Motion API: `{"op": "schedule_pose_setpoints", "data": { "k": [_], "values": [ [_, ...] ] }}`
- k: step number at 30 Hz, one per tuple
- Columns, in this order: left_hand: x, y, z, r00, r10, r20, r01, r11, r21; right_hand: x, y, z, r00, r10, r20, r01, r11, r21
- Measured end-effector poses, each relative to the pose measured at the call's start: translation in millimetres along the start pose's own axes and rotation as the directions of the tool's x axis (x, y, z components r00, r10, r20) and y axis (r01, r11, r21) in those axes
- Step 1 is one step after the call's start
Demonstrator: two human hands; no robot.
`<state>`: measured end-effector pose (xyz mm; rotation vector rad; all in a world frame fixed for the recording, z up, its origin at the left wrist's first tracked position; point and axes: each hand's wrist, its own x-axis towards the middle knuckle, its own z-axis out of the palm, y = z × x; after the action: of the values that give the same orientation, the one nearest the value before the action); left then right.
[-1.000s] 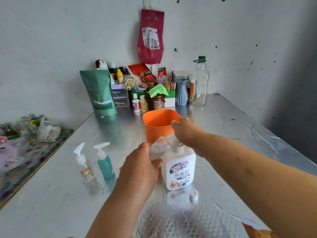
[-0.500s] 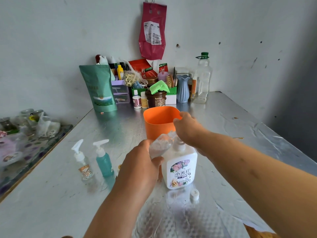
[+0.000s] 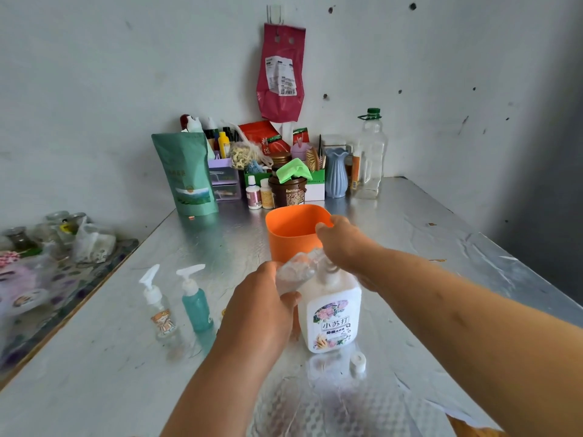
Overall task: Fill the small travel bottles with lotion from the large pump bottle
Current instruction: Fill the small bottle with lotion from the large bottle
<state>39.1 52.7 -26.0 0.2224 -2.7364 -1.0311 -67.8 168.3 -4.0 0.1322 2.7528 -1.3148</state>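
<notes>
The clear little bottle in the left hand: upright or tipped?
Tipped: the clear bottle slants, neck toward the pump bottle, gripped in the left hand.

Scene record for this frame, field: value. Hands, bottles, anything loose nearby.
left hand: grips clear travel bottle, tilted toward the pump
right hand: fingers curled over pump head of white pump bottle
waiting: clear pump bottle and teal pump bottle, upright, left of the hands
loose: white cap on metal table, beside the white pump bottle
behind: orange cup
</notes>
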Motion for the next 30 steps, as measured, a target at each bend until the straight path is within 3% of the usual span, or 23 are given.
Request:
{"op": "schedule_pose_setpoints", "data": {
  "k": [14,17,24,30],
  "values": [
    [3,-3,4,1.0,-0.004,-0.008,0.004,0.999,-0.033,-14,-2,-6,0.996,-0.082,0.022,0.085,0.98,-0.178],
    [6,-4,5,1.0,-0.008,-0.002,0.008,1.0,-0.016,-12,2,-1,0.999,-0.032,0.017,0.034,0.987,-0.155],
    [3,-2,3,1.0,-0.006,0.011,0.006,1.0,-0.003,-10,3,-3,0.994,-0.081,0.072,0.091,0.982,-0.164],
    [1,0,-2,1.0,0.01,-0.001,-0.01,1.0,0.002,-4,-1,-8,0.996,-0.089,0.031,0.093,0.982,-0.163]
  ]
}}
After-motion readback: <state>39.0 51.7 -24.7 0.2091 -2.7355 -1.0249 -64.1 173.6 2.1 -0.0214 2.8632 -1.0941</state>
